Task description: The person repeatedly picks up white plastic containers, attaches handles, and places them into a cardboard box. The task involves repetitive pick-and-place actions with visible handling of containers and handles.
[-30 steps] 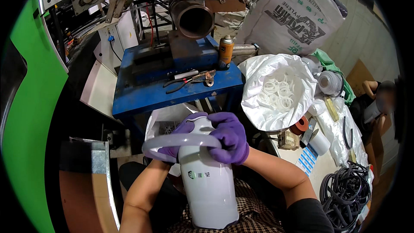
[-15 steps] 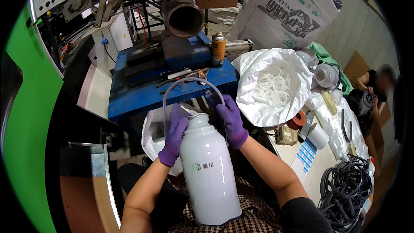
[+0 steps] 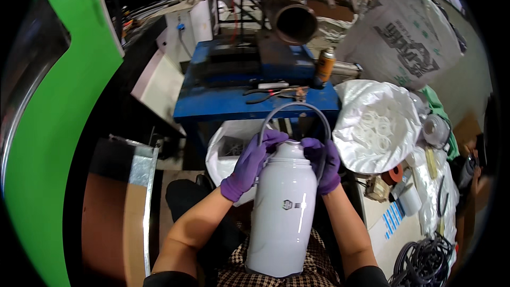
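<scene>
A glossy pale grey thermos flask (image 3: 281, 218) stands upright on my lap, over a brown checked cloth. Its grey arched handle (image 3: 295, 104) rises above the bare neck (image 3: 290, 150). My left hand (image 3: 249, 167), in a purple glove, is closed around the handle's left end, its fingertips close to the neck. On the opposite side my right hand (image 3: 325, 166), gloved the same, closes at the handle's right end beside the neck. Parts of its fingers are hidden behind the handle and flask.
Ahead is a blue metal bench (image 3: 212, 101) carrying pliers (image 3: 265, 95) and an orange spray can (image 3: 325, 64). White rings (image 3: 377, 130) fill a sack at right. Below the bench sits a white bag (image 3: 215, 162); black tubing (image 3: 422, 263) is coiled lower right. Another person's hands show at far right.
The view has swung left, so the surroundings sit farther right. The flask stands more upright, and my left fingers have come up around the handle's end by the neck.
</scene>
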A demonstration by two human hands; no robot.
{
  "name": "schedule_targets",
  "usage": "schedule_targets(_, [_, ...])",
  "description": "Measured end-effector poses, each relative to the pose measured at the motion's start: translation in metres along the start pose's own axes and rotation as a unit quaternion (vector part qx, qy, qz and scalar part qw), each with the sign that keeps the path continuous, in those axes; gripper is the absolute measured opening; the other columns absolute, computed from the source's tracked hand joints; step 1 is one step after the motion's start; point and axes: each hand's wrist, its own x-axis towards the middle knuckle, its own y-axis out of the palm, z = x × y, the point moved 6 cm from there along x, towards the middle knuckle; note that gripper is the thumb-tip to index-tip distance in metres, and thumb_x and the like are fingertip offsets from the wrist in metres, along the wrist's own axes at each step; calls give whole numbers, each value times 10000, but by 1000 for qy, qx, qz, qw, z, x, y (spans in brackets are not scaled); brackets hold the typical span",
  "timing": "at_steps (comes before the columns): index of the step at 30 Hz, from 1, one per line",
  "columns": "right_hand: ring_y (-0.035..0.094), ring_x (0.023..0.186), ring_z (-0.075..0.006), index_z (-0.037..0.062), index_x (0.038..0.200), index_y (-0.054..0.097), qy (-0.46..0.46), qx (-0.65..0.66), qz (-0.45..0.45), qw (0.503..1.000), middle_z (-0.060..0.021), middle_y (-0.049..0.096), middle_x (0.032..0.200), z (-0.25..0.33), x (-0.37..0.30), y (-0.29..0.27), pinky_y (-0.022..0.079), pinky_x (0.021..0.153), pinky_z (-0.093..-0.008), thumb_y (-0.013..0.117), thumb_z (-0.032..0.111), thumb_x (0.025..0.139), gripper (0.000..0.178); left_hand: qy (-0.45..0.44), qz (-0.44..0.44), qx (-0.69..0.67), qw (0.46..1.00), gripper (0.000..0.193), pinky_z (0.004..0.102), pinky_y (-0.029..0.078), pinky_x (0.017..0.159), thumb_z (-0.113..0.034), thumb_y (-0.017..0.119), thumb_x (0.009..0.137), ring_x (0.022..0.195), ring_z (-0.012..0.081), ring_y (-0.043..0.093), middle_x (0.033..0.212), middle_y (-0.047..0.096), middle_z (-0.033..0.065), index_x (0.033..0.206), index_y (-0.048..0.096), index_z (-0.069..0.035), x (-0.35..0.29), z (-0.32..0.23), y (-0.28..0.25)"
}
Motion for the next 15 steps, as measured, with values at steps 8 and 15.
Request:
schedule_targets(8, [616, 1217, -381, -30, 1244, 641, 53, 54, 31, 997, -239, 649, 1303, -19, 19, 33, 479, 1069, -497, 348, 715, 1001, 837, 0, -27, -53, 998, 302, 427, 408, 1090, -300, 495, 1064, 1144, 276, 594, 971, 667, 103, 991, 647, -49, -5, -13, -35])
schedule_targets(15, [603, 1249, -330, 31, 1497, 463, 77, 113, 57, 989, -196, 647, 1329, -32, 27, 32, 460, 1101, -489, 384, 737, 978, 879, 440, 100, 473, 757, 164, 474, 355, 1142, -244, 689, 834, 1036, 305, 616, 1001, 700, 23, 860, 607, -104, -55, -91, 32])
